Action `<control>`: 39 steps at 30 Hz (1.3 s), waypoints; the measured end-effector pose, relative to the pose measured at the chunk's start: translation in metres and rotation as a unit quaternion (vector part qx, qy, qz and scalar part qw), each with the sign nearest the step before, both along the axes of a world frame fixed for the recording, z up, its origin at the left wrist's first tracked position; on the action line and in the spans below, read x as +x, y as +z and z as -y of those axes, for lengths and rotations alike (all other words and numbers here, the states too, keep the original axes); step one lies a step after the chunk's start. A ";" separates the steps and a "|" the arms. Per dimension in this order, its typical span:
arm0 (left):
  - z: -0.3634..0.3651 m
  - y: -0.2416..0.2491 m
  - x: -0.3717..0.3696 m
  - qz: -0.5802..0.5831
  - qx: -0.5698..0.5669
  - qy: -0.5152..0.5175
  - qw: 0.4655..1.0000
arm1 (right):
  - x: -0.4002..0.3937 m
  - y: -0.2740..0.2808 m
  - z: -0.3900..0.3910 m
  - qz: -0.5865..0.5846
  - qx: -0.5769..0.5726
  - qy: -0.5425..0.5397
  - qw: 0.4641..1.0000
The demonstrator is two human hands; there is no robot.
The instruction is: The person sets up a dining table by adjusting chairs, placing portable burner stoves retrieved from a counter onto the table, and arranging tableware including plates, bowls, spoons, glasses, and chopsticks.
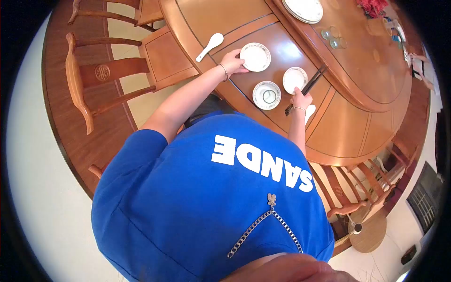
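My left hand grips the near edge of a small white plate on the round wooden table. My right hand is closed around a pair of dark chopsticks, which lie slanted beside a white bowl. Between my hands stands a white saucer with a small cup in it. A white spoon lies left of the plate. Another white piece shows just below my right hand, partly hidden.
On the table's raised middle section are a stack of white plates, a few glasses and something red. Wooden chairs stand at the left and lower right. My blue shirt fills the foreground.
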State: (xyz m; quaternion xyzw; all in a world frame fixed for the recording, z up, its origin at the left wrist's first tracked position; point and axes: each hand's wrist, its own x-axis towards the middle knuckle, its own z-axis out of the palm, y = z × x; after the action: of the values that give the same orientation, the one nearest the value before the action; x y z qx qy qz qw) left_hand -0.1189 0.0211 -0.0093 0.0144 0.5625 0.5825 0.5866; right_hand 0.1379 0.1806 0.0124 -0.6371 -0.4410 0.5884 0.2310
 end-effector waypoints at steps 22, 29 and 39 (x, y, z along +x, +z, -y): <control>0.013 0.011 -0.010 0.079 0.055 -0.026 0.995 | -0.136 0.008 -0.004 0.186 0.318 0.481 0.796; 0.007 0.001 -0.001 0.037 0.053 0.003 0.998 | -0.128 0.008 -0.003 0.223 0.234 0.501 0.803; 0.026 0.001 0.030 -0.211 -0.086 0.003 0.974 | -0.014 0.040 0.022 0.201 0.249 0.374 0.870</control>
State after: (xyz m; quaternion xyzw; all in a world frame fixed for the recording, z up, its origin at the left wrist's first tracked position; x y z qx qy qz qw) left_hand -0.0888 -0.0049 -0.0082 0.0848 0.7219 0.5173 0.4518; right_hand 0.1235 0.1589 0.0526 -0.4507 -0.8150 0.3607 0.0505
